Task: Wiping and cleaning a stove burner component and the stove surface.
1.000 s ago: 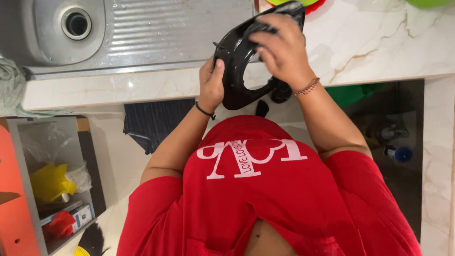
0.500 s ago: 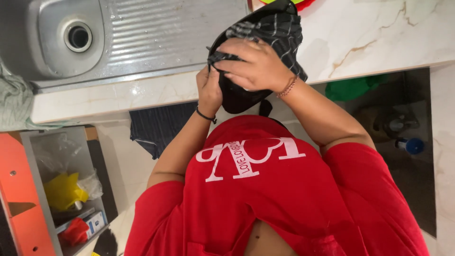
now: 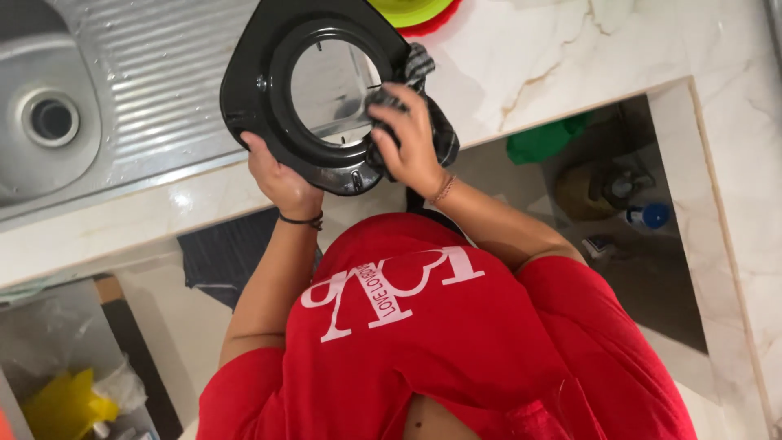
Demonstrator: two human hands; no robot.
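While left hand grips black ring beside sink, right hand clutches cloth.

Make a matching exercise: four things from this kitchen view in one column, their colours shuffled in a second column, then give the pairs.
Things:
1. sink
2. shirt
3. jug base
4. bottle cap

Colours:
A. blue
B. black
C. steel grey
D. red

Pairs: 1-C, 2-D, 3-B, 4-A. The left hand holds the jug base; the right hand presses a checked cloth on it.
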